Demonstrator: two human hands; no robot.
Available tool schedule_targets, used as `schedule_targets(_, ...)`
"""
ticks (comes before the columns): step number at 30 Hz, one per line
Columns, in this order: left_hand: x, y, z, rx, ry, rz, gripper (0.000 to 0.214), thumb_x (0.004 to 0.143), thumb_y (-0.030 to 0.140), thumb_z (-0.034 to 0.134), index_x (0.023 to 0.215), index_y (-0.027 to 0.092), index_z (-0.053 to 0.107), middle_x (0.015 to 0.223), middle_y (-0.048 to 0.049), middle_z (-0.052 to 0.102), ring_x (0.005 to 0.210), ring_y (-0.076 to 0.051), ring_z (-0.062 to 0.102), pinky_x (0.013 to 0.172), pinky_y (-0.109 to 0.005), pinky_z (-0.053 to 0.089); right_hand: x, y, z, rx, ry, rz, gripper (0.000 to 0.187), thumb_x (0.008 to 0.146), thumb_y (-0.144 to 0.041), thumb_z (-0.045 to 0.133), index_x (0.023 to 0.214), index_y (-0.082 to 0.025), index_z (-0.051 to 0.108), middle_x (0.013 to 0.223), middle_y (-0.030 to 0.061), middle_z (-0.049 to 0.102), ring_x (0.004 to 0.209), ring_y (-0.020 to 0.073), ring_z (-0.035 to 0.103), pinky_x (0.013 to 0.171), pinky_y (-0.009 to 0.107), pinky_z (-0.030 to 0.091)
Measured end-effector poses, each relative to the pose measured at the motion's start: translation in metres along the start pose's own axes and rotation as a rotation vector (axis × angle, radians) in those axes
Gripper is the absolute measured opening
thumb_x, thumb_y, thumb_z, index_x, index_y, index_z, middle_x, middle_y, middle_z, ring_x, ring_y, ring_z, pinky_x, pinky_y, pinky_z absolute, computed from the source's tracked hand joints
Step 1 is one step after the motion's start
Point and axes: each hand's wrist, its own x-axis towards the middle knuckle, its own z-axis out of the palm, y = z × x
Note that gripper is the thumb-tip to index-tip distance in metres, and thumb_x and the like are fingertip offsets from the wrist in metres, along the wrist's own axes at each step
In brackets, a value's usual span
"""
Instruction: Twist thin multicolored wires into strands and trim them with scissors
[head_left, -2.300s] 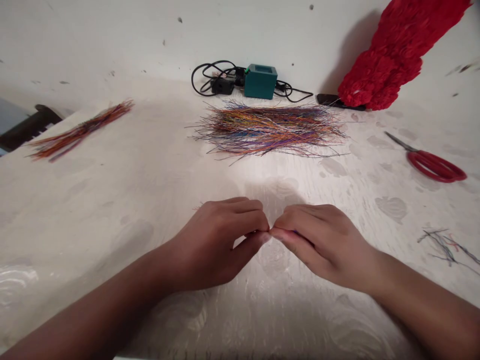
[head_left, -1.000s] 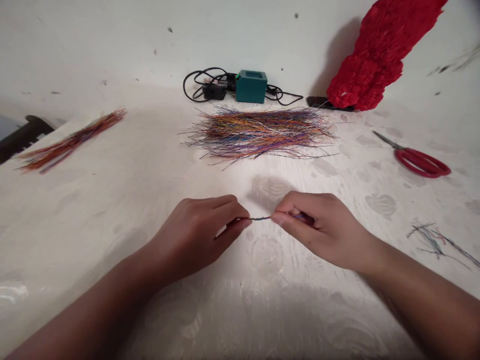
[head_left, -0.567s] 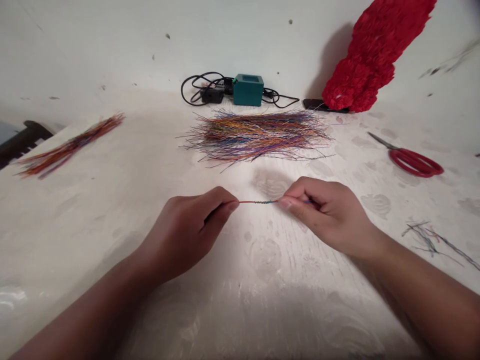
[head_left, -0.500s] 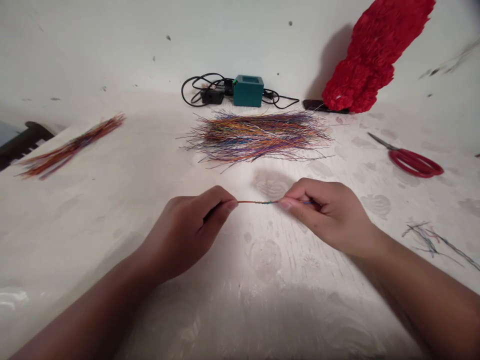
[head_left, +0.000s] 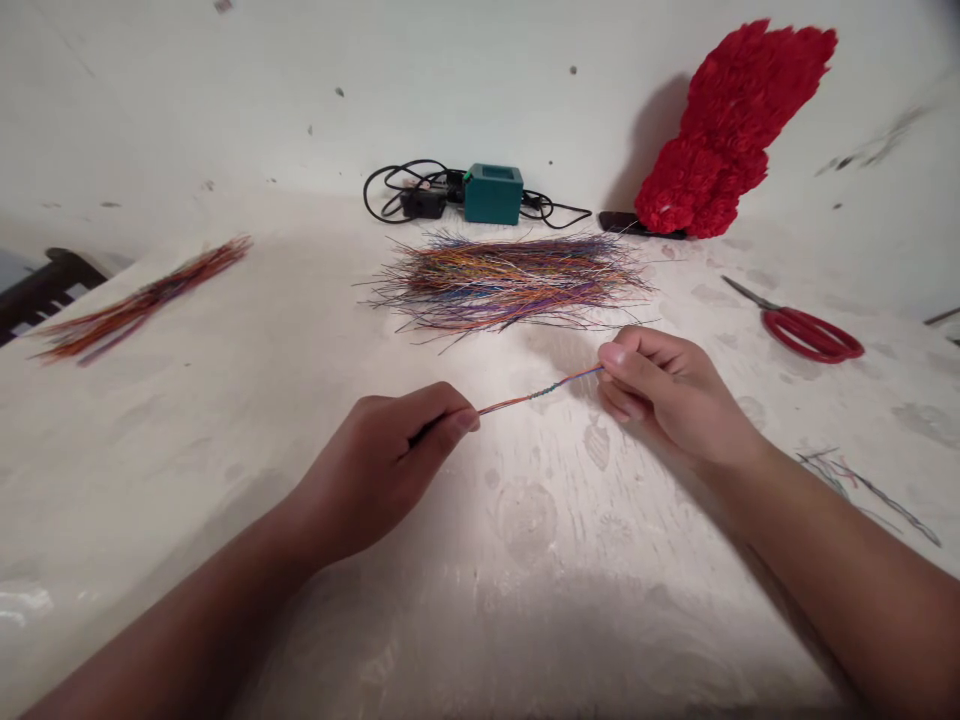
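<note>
Between my two hands runs a thin strand of coloured wires [head_left: 543, 390], orange and blue, with a greenish twisted part in the middle. My left hand [head_left: 405, 455] is closed, pinching the strand's left end between thumb and forefinger. The right end is pinched by my right hand [head_left: 664, 390], held a little higher, so the strand slants up to the right. Just beyond the hands lies a big pile of loose coloured wires [head_left: 510, 280] on the white table [head_left: 300, 330].
A smaller wire bundle [head_left: 150, 300] lies at the left. Red-handled scissors [head_left: 810, 333] and wire scraps [head_left: 866, 485] are at the right. Along the wall stand a teal box [head_left: 493, 195], black cables [head_left: 390, 190], a dark flat object [head_left: 619, 223] and a red ruffled decoration [head_left: 727, 140].
My right hand has moved up and slightly right, its thumb now on top. More of the strand shows between the hands, and it slants instead of lying level. The view has shifted a little.
</note>
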Motion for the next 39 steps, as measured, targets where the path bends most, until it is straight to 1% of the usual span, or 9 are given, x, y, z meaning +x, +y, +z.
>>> schedule_targets(4, 0.002, 0.002, -0.001, -0.102, -0.064, -0.015, 0.024, 0.097, 0.030, 0.047, 0.082, 0.019, 0.063, 0.062, 0.0051, 0.058, 0.055, -0.007, 0.049, 0.051, -0.018, 0.037, 0.000, -0.002, 0.005, 0.099, 0.014, 0.011, 0.039, 0.092, -0.037, 0.064, 0.066, -0.021, 0.041, 0.050, -0.0083, 0.030, 0.044, 0.0078, 0.031, 0.048, 0.025, 0.031)
schedule_targets(9, 0.000, 0.003, 0.002, -0.300, -0.153, -0.127, 0.026, 0.099, 0.034, 0.045, 0.084, 0.019, 0.061, 0.050, 0.0078, 0.046, 0.043, -0.006, 0.040, 0.044, -0.017, 0.033, 0.002, 0.001, 0.003, 0.185, 0.035, 0.047, 0.039, 0.093, -0.044, 0.061, 0.066, -0.020, 0.046, 0.053, -0.0081, 0.025, 0.043, 0.0077, 0.032, 0.047, 0.025, 0.031)
schedule_targets(13, -0.001, 0.006, 0.009, -0.468, -0.174, -0.195, 0.028, 0.101, 0.037, 0.040, 0.088, 0.019, 0.058, 0.046, 0.0088, 0.047, 0.041, -0.006, 0.040, 0.046, -0.017, 0.036, -0.003, 0.003, 0.011, 0.087, -0.086, 0.090, 0.042, 0.095, -0.057, 0.050, 0.079, -0.019, 0.057, 0.052, -0.0072, 0.032, 0.045, 0.0101, 0.036, 0.046, 0.025, 0.031)
schedule_targets(17, -0.001, 0.007, 0.016, -0.534, -0.252, -0.180, 0.027, 0.102, 0.035, 0.038, 0.091, 0.020, 0.057, 0.046, 0.0086, 0.049, 0.041, -0.006, 0.040, 0.047, -0.017, 0.036, -0.012, -0.002, 0.025, -0.060, -0.203, 0.073, 0.040, 0.099, -0.051, 0.046, 0.083, -0.017, 0.059, 0.056, -0.0047, 0.041, 0.051, 0.0108, 0.041, 0.048, 0.026, 0.031)
schedule_targets(24, -0.002, 0.012, 0.016, -0.598, -0.390, -0.234, 0.024, 0.101, 0.030, 0.038, 0.089, 0.020, 0.056, 0.048, 0.0092, 0.056, 0.044, -0.007, 0.046, 0.051, -0.018, 0.039, -0.013, -0.002, 0.024, -0.188, 0.050, -0.084, 0.047, 0.100, -0.034, 0.051, 0.058, -0.018, 0.036, 0.059, -0.0039, 0.036, 0.051, 0.0085, 0.035, 0.049, 0.027, 0.028)
schedule_targets(28, 0.000, 0.015, 0.013, -0.531, -0.519, -0.202, 0.029, 0.098, 0.029, 0.044, 0.075, 0.018, 0.057, 0.063, 0.0061, 0.065, 0.059, -0.007, 0.055, 0.057, -0.019, 0.040, -0.014, -0.003, 0.024, -0.240, 0.018, -0.105, 0.047, 0.100, -0.031, 0.050, 0.057, -0.018, 0.037, 0.056, -0.0039, 0.037, 0.050, 0.0081, 0.035, 0.048, 0.027, 0.028)
schedule_targets(31, 0.001, 0.016, 0.012, -0.507, -0.478, -0.177, 0.031, 0.098, 0.036, 0.046, 0.078, 0.019, 0.063, 0.074, 0.0044, 0.069, 0.070, -0.009, 0.062, 0.063, -0.021, 0.044, -0.017, -0.007, 0.029, -0.248, -0.074, -0.107, 0.047, 0.101, -0.031, 0.048, 0.056, -0.018, 0.040, 0.055, -0.0039, 0.039, 0.049, 0.0078, 0.037, 0.048, 0.026, 0.030)
schedule_targets(34, 0.001, 0.018, 0.014, -0.565, -0.427, -0.205, 0.027, 0.097, 0.035, 0.048, 0.079, 0.019, 0.063, 0.070, 0.0052, 0.069, 0.067, -0.009, 0.064, 0.065, -0.020, 0.047, -0.022, -0.009, 0.037, -0.284, -0.141, -0.143, 0.048, 0.101, -0.030, 0.047, 0.054, -0.017, 0.043, 0.055, -0.0034, 0.041, 0.050, 0.0076, 0.039, 0.049, 0.026, 0.032)
schedule_targets(39, -0.002, 0.024, 0.019, -0.670, -0.434, -0.341, 0.029, 0.094, 0.029, 0.050, 0.068, 0.018, 0.054, 0.052, 0.0070, 0.065, 0.047, -0.006, 0.057, 0.050, -0.017, 0.043, -0.026, -0.009, 0.048, -0.365, -0.054, -0.173, 0.052, 0.099, -0.028, 0.048, 0.049, -0.017, 0.037, 0.049, -0.0037, 0.039, 0.047, 0.0071, 0.036, 0.047, 0.026, 0.029)
